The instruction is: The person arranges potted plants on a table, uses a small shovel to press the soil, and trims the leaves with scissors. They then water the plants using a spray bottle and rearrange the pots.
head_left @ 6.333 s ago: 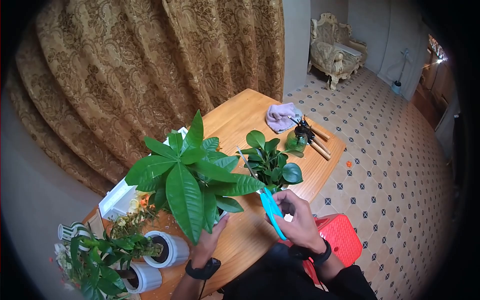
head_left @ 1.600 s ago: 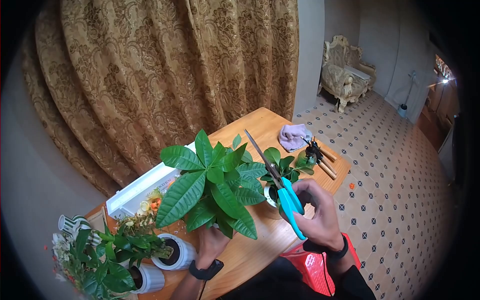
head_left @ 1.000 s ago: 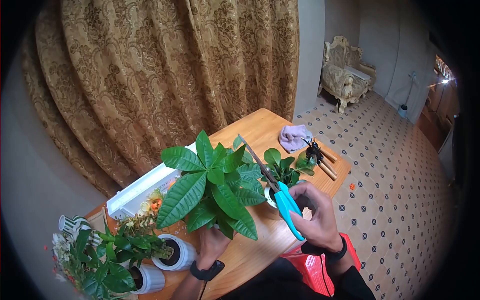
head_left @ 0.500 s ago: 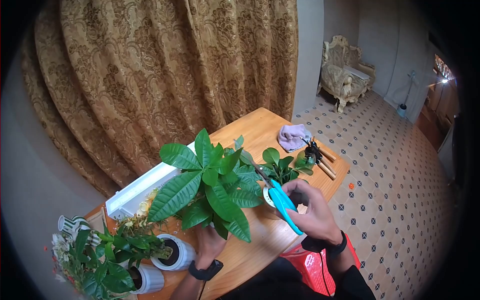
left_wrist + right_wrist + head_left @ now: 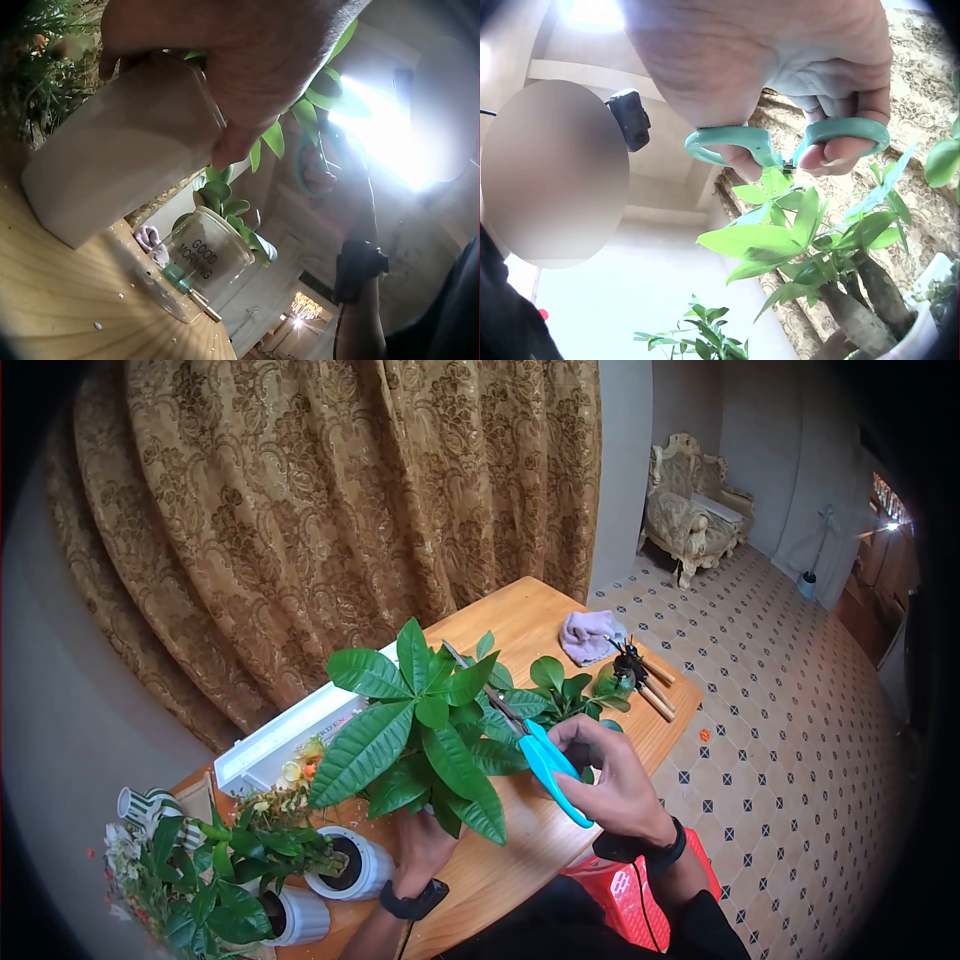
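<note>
A leafy potted plant with broad green leaves [image 5: 385,745] stands at the table's middle. My left hand [image 5: 422,852] is under its foliage; in the left wrist view that hand grips the upper part of the plant's white pot [image 5: 124,150]. Teal-handled scissors [image 5: 552,775] are in my right hand [image 5: 618,785], their blades reaching among the leaves on the plant's right side. The right wrist view shows the thumb and fingers through the scissors' loops [image 5: 847,129], which stand apart. Leaves cover part of the blades in the head view.
Behind the scissors is a smaller plant [image 5: 550,685] in a "GOOD MORNING" pot [image 5: 206,251]. Wooden-handled tools [image 5: 655,695] and a purple cloth [image 5: 588,635] lie at the far right. Two white pots [image 5: 360,870] with plants and a white box [image 5: 285,735] stand left. A red stool [image 5: 625,900] is below.
The scissors have come left from beside the plant until their blades overlap its right-hand leaves. Compared with the oldest frame, the plant is turned. The left hand stays at the pot.
</note>
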